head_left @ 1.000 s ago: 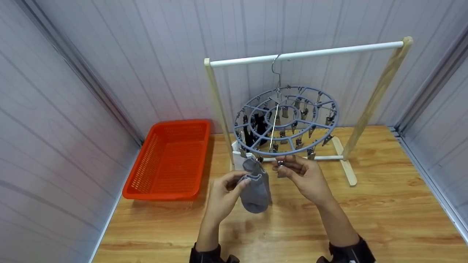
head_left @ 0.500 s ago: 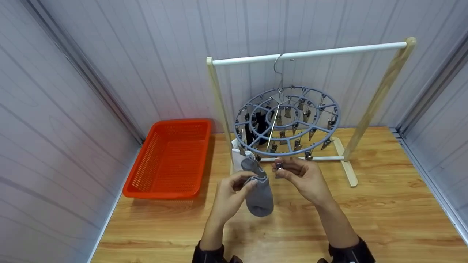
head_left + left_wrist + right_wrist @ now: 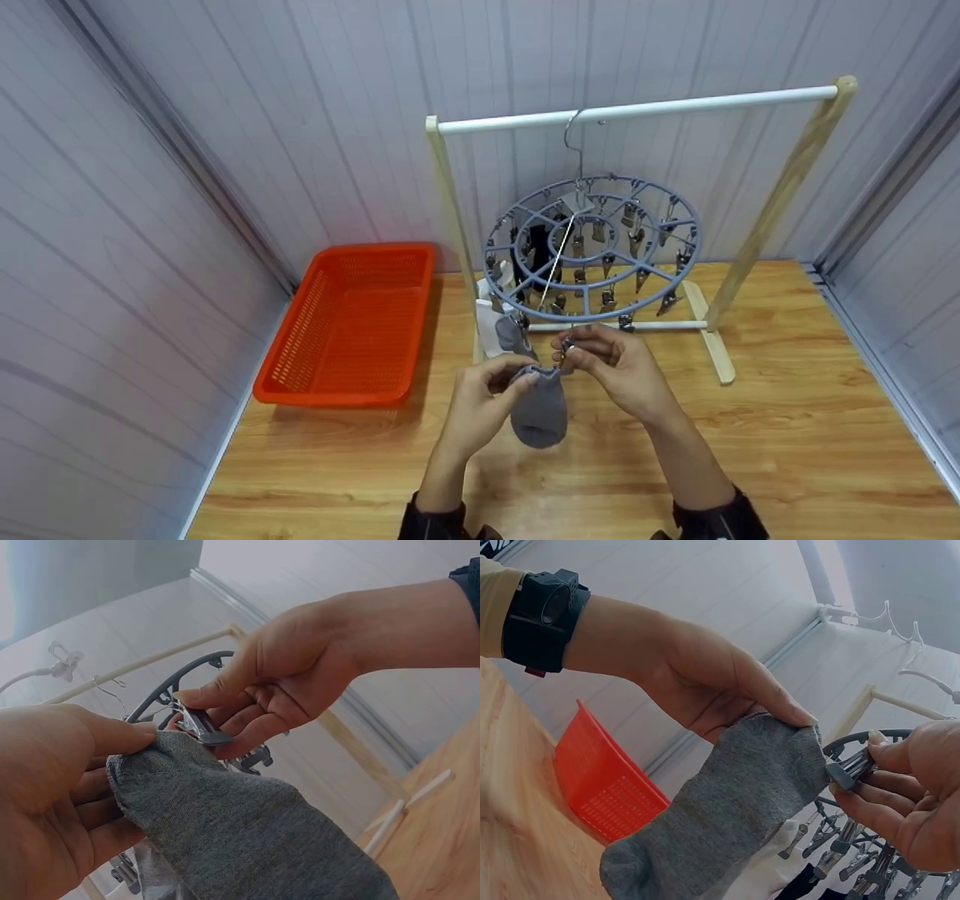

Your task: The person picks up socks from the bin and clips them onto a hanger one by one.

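Observation:
My left hand [image 3: 484, 405] pinches a grey sock [image 3: 540, 412] by its cuff, and the sock hangs toe down below the fingers. Between the thumb and fingers of my right hand [image 3: 622, 371] is a metal clip [image 3: 199, 724], right at the cuff's edge in both wrist views. I cannot tell whether the clip's jaws have the fabric between them. The clip hangs from the rim of a round blue-grey drying hanger [image 3: 592, 315]. Behind my left hand another grey sock [image 3: 512, 335] and a white sock [image 3: 489, 330] hang from the hanger.
The hanger hooks over the white bar [image 3: 705, 103] of a wooden-legged rack. Black socks [image 3: 547, 259] hang toward the hanger's back left, and several unused clips [image 3: 636, 241] dangle around it. An orange basket [image 3: 352, 352] stands on the wood surface at left.
My left hand has moved right with the grey sock, bringing its cuff up to the clip. My right hand has shifted slightly left with the clip, and the hanger has turned a little.

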Demonstrator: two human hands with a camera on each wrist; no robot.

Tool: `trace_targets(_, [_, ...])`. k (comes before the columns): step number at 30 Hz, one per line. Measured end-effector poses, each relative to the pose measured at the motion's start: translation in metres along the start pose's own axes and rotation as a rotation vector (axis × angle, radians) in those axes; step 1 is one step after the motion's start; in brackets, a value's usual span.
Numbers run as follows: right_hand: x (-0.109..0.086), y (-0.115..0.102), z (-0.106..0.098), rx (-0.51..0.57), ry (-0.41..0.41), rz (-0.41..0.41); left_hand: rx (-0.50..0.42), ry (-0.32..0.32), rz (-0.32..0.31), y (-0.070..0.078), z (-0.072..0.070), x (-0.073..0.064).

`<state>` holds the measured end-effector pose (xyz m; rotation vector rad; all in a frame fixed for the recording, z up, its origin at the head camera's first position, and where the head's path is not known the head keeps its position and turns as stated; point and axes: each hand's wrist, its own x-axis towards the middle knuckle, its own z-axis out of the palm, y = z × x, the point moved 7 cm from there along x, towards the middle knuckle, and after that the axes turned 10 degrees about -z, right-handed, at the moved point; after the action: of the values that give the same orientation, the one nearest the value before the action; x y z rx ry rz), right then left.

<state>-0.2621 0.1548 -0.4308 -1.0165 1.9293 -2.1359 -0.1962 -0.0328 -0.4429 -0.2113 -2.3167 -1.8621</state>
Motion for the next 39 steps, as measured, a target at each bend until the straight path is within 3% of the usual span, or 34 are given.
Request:
trace_targets(6, [-0.0006, 0.0022, 0.0009, 0.054, 0.056, 0.018, -0.012, -0.010, -0.016, -0.0043, 0.0031, 0.0009])
trace_targets(14, [-0.0006, -0.0008, 0.0020, 0.184, 0.069, -0.097, -0.044, -0.026, -0.025, -0.0055, 0.0047, 0.0003])
trace_targets(18, [-0.0006, 0.0010, 0.0010, 0.234, 0.070, -0.112, -0.041, -0.022, -0.019, -0.0047, 0.0036, 0.0003])
trace_targets(27, [-0.0016, 0.0052, -0.0029, 0.204, 0.140, -0.086, -0.040, -0.011, -0.009, -0.0029, 0.0036, 0.0023])
trace_targets(39, [-0.0020, 0.0056, -0.0013, 0.209, 0.194, -0.118, -0.056, 0.002, 0.025, 0.0001, 0.0020, 0.0013])
